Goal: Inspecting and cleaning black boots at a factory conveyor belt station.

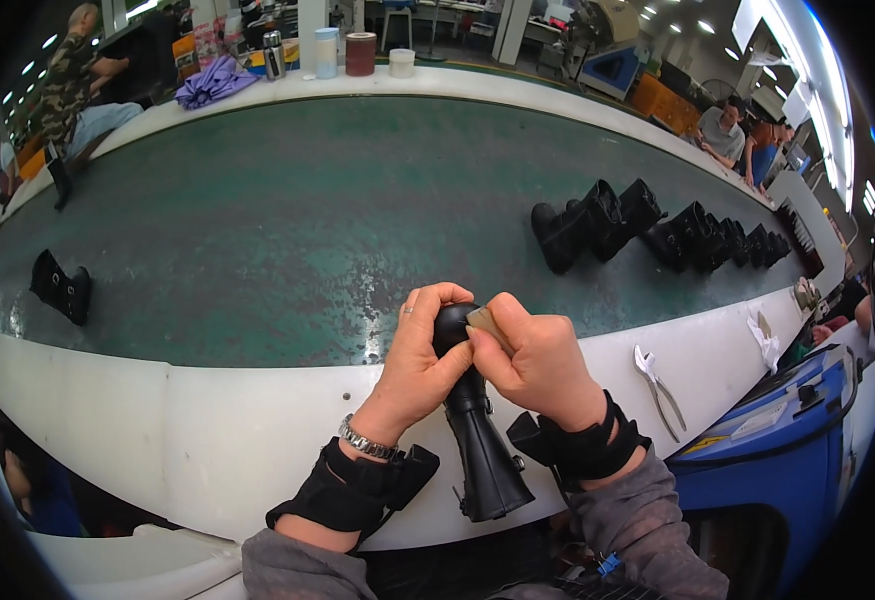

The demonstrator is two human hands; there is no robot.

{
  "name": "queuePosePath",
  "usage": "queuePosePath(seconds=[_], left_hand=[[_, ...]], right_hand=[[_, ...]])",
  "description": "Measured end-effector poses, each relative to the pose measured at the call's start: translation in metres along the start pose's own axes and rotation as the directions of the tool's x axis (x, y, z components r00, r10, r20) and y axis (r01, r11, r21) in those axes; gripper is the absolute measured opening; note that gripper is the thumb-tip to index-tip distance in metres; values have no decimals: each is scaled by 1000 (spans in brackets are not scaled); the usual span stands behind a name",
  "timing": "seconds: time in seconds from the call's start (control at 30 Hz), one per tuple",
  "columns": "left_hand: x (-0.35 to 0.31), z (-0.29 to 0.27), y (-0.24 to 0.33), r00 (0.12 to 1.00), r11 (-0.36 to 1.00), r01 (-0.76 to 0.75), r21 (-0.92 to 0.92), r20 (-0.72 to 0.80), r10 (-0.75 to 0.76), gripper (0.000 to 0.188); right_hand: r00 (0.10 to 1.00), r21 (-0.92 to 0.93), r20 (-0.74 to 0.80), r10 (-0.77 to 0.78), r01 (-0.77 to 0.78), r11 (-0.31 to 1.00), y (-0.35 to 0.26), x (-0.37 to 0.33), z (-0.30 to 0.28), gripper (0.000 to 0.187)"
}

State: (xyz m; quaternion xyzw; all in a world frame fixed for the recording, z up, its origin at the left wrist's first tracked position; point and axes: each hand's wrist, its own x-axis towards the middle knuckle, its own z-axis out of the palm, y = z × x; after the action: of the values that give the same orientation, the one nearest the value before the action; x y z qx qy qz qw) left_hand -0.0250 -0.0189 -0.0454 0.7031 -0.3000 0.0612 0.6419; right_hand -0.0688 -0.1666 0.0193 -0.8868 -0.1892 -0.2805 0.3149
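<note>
A black boot [485, 455] lies over the white ledge in front of me, its toe pointing away and its shaft toward my body. My left hand [413, 365] is wrapped around the toe end from the left. In my right hand [543, 365], fingers and thumb pinch a small tan block [490, 330], which rests against the boot's toe. The block's far side is hidden by the fingers. Right of my hands, a pair of pliers [661, 392] with pale handles lies on the ledge.
Beyond the white ledge [108, 410] runs a green belt [288, 220]. Several black boots [578, 230] stand on it at right, another boot [61, 287] at left. Containers [360, 54] and a purple cloth bundle [220, 82] sit on the far ledge. A blue machine [758, 440] is at right; people sit across.
</note>
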Motion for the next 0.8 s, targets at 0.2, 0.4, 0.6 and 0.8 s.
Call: queuePosePath(seconds=[0.2,0.4,0.6,0.8], left_hand=[[5,0,-2,995,991,100,-88,0,-101,42],[4,5,3,990,981,138,-137,26,-136,43],[2,9,7,999,997,41,-72,20,-40,43],[5,1,-1,992,979,123,-163,-3,-125,41]], right_hand=[[967,69,212,142,-160,985,2,7,-38,16],[994,201,57,94,-103,974,11,6,-11,15],[1000,129,-9,19,-18,991,8,3,-1,14],[973,-63,226,-50,66,996,7,-6,-15,14]])
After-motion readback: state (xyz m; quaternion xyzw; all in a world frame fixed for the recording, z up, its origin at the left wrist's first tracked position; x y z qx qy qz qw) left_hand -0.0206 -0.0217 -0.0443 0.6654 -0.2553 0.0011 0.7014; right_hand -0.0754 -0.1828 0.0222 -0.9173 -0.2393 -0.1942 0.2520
